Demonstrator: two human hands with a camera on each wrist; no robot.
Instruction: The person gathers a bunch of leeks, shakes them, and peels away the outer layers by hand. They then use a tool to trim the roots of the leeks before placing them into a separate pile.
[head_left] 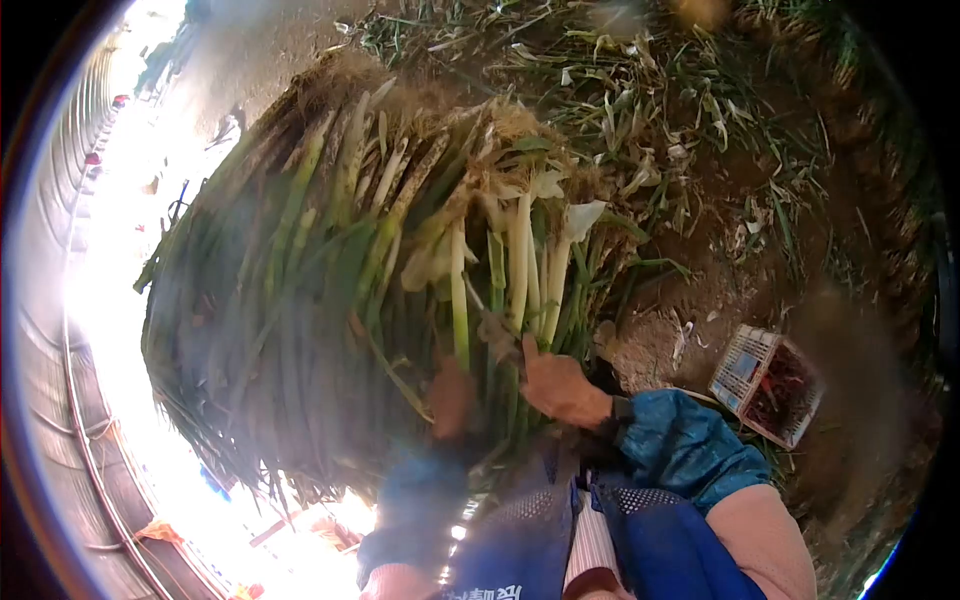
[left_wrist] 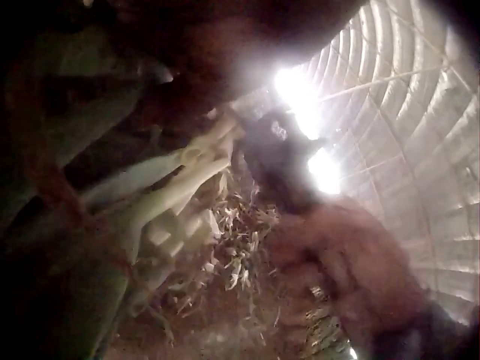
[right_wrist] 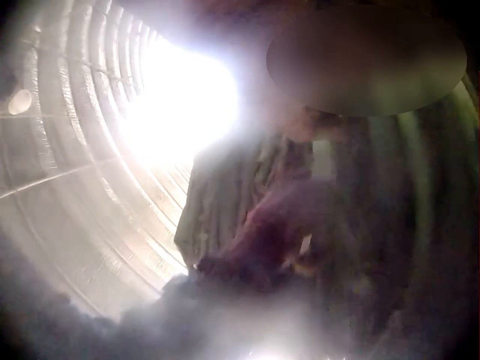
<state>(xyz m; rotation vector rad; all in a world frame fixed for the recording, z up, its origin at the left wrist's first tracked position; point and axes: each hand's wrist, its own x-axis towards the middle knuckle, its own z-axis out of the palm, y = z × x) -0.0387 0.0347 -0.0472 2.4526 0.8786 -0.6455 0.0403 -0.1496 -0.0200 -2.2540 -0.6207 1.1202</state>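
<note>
A big heap of green onions (head_left: 330,260) lies on the soil, white stalks toward the person and leaves fanned to the left. My right hand (head_left: 556,384), in a blue sleeve with a watch, grips a bunch of white stalks (head_left: 520,270) near their base. My left hand (head_left: 452,396) is blurred and sits low on the same bunch, its fingers seemingly curled round the stalks. The left wrist view shows pale stalks (left_wrist: 161,199) close by the palm. In the right wrist view my right hand (right_wrist: 277,229) lies against green leaves (right_wrist: 390,225).
Loose trimmings and leaves (head_left: 640,110) litter the bare soil behind the heap. A small plastic crate (head_left: 766,384) with dark contents stands on the ground at the right. Greenhouse arches (head_left: 60,300) curve along the left, with strong glare there.
</note>
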